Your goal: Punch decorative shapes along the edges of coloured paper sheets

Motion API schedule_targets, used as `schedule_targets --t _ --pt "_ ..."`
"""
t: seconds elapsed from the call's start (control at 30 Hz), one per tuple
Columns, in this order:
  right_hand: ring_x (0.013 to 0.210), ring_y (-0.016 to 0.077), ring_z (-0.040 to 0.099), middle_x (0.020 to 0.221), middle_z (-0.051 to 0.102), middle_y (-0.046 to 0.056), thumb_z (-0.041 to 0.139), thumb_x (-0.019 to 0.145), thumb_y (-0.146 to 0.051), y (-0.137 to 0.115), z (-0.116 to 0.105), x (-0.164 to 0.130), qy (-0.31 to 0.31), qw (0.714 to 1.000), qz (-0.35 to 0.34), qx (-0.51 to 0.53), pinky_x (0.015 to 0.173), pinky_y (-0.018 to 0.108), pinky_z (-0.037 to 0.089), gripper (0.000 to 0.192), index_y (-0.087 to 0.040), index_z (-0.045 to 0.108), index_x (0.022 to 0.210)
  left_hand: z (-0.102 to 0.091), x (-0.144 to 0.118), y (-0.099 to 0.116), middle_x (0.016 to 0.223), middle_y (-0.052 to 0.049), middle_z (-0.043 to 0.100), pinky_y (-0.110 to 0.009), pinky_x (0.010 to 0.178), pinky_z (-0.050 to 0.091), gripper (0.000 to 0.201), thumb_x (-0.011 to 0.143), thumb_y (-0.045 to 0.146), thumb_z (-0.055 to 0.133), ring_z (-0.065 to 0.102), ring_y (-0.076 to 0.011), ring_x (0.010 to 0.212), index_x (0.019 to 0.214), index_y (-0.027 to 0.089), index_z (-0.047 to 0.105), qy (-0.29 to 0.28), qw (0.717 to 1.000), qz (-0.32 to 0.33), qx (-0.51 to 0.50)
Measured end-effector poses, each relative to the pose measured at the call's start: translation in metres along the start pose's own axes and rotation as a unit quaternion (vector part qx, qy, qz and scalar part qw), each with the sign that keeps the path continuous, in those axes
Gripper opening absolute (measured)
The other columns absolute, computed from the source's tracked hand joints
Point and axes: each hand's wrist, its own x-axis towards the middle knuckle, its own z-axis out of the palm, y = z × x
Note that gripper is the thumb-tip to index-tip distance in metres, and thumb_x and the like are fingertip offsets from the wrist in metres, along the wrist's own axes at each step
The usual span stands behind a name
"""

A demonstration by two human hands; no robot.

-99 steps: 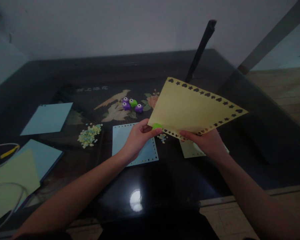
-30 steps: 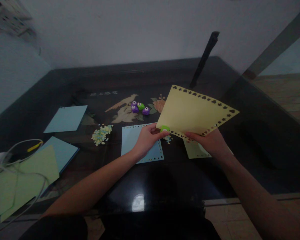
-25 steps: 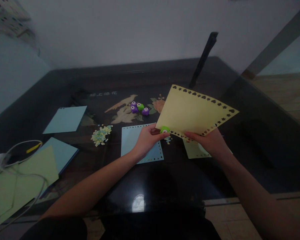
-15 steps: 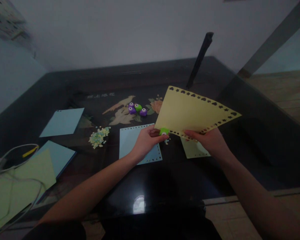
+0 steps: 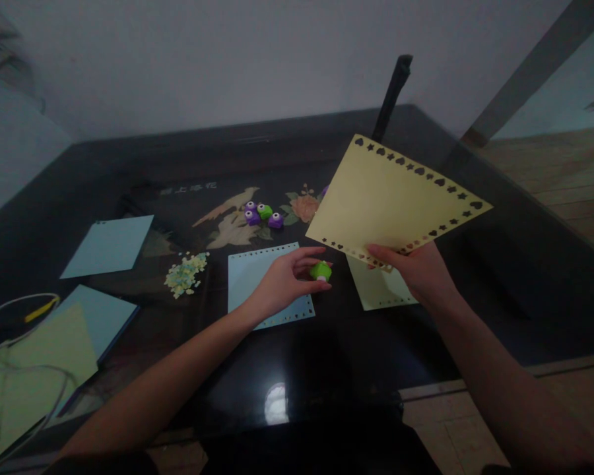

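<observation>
Pinching green punch in left hand; yellow sheet just beside

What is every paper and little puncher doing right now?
yellow sheet: held up off the table by the right hand, edges punched.
green punch: pinched in the left hand, off the sheet.
blue sheet: flat, edges punched.
spare punches: grouped on table.
paper bits: piled.
</observation>
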Motion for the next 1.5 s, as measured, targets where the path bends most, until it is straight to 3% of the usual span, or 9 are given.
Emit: schedule_targets --t 0.13,0.3,0.5,0.87,1.07,1.23,1.37,1.5 --pt "0.101 0.0331 0.063 0.110 0.067 0.010 0.075 0.064 -0.036 -0.002 -0.001 0.000 -0.003 1.000 -0.004 -0.014 0.089 0.051 0.052 0.065 -0.023 0.054 0.125 -0.003 -0.004 0.006 0.107 -0.010 0.068 -0.040 0.089 0.048 0.059 0.063 0.018 0.074 0.065 -0.0208 0.094 0.119 0.019 0.055 -0.001 0.991 0.026 0.129" --pt "0.107 0.0333 0.060 0.111 0.067 0.008 0.075 0.064 -0.038 0.002 -0.002 0.000 0.002 0.999 -0.019 -0.027 0.091 0.050 0.051 0.067 -0.027 0.052 0.126 -0.009 -0.005 0.009 0.112 -0.006 0.067 -0.040 0.093 0.045 0.050 0.066 0.019 0.072 0.061 -0.0234 0.104 0.115 0.024 0.061 0.010 0.952 0.071 0.296" --pt "0.103 0.0328 0.062 0.108 0.068 0.007 0.076 0.064 -0.039 0.004 -0.002 0.001 -0.004 0.999 -0.017 -0.032 0.089 0.050 0.052 0.063 -0.027 0.056 0.122 -0.010 -0.004 0.008 0.108 -0.006 0.068 -0.040 0.092 0.044 0.040 0.069 0.023 0.071 0.062 -0.0236 0.101 0.108 0.024 0.065 0.004 0.920 0.096 0.379" --pt "0.103 0.0307 0.062 0.112 0.067 0.007 0.076 0.064 -0.035 0.004 -0.002 -0.001 -0.006 1.000 -0.012 0.011 0.092 0.050 0.050 0.055 -0.025 0.059 0.116 -0.011 -0.003 0.012 0.107 -0.006 0.067 -0.039 0.092 0.044 0.038 0.070 0.020 0.070 0.060 -0.0217 0.101 0.107 0.022 0.064 0.000 0.919 0.117 0.376" --pt "0.104 0.0298 0.062 0.111 0.067 0.009 0.071 0.069 -0.033 0.005 -0.004 0.003 -0.007 0.999 -0.012 0.045 0.093 0.051 0.048 0.057 -0.022 0.055 0.123 -0.011 -0.002 0.011 0.097 -0.006 0.064 -0.035 0.082 0.049 0.030 0.070 0.023 0.069 0.059 -0.0193 0.092 0.100 0.021 0.065 -0.007 0.936 0.118 0.332" --pt "0.104 0.0289 0.062 0.108 0.068 0.010 0.069 0.072 -0.034 0.011 -0.005 0.010 0.009 0.998 -0.010 0.057 0.094 0.050 0.046 0.047 -0.019 0.061 0.115 -0.009 0.000 0.012 0.095 -0.005 0.064 -0.035 0.081 0.049 0.033 0.072 0.028 0.067 0.059 -0.0185 0.088 0.104 0.021 0.064 0.005 0.947 0.112 0.301" --pt "0.105 0.0284 0.061 0.105 0.070 0.011 0.068 0.072 -0.038 0.022 -0.007 0.017 0.044 0.997 -0.017 0.064 0.096 0.047 0.044 0.037 -0.015 0.067 0.101 -0.005 0.002 0.017 0.092 -0.005 0.065 -0.035 0.080 0.049 0.034 0.074 0.029 0.066 0.061 -0.0166 0.079 0.107 0.020 0.063 0.012 0.964 0.075 0.255" --pt "0.101 0.0293 0.063 0.106 0.069 0.013 0.069 0.070 -0.041 0.024 -0.019 0.024 0.072 0.994 0.004 0.080 0.091 0.045 0.048 0.038 -0.013 0.068 0.096 -0.005 0.005 0.015 0.106 -0.007 0.063 -0.034 0.079 0.050 0.036 0.077 0.027 0.064 0.064 -0.0151 0.079 0.112 0.019 0.058 0.000 0.991 0.023 0.133"
